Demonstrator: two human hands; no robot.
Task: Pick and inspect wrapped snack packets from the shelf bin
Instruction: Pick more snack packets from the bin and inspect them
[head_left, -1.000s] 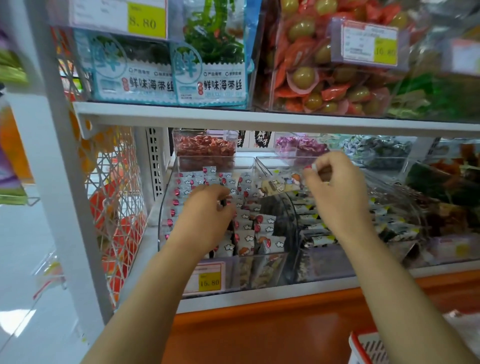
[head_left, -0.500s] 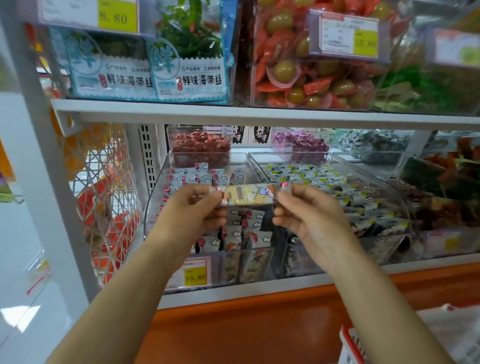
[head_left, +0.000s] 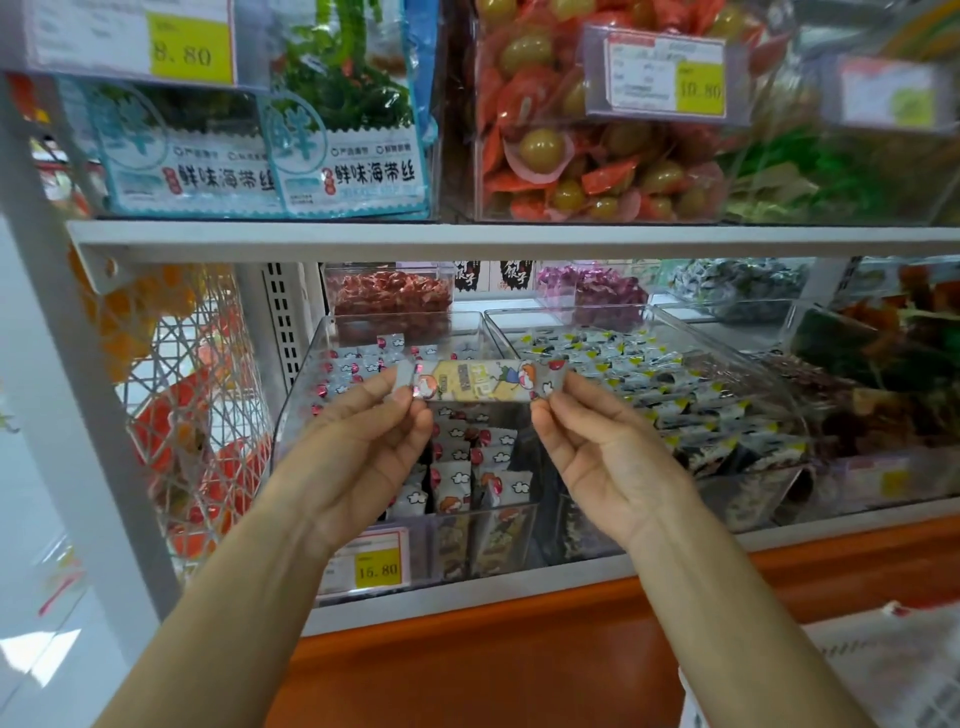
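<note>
I have one wrapped snack packet (head_left: 480, 382) up in front of me, held level between both hands, above the clear shelf bin (head_left: 306, 400) and not touching the pile inside. It's a long, narrow strip. The ends are silvery and crimped, the middle panel is pale yellow, a cartoon figure with orange hair sits toward the right, and there are red round marks near each end. The print is too blurred to read.

My left hand (head_left: 363, 452) pinches the packet's left end between thumb and forefinger, with the other fingers loosely curled beneath. My right hand (head_left: 602, 457) pinches the right end the same way, its spare fingers bent inward. Both palms face me.

The bin below holds many small packets of the same kind (head_left: 457, 467), white with cloud shapes and red dots. A yellow price tag reading 16.80 (head_left: 377, 570) is on the bin's front. Just right of it, a second clear bin (head_left: 769, 364) holds dark packets with yellow corners.

The white shelf board (head_left: 467, 241) runs above. Blue-and-white seaweed bags (head_left: 343, 156) stand on it at left. At right is a clear box of green olives in orange wrappers (head_left: 587, 161) with a 10.80 tag (head_left: 665, 78). White wire mesh (head_left: 192, 415) closes the shelf's left side, and an orange base panel (head_left: 519, 654) runs below.
</note>
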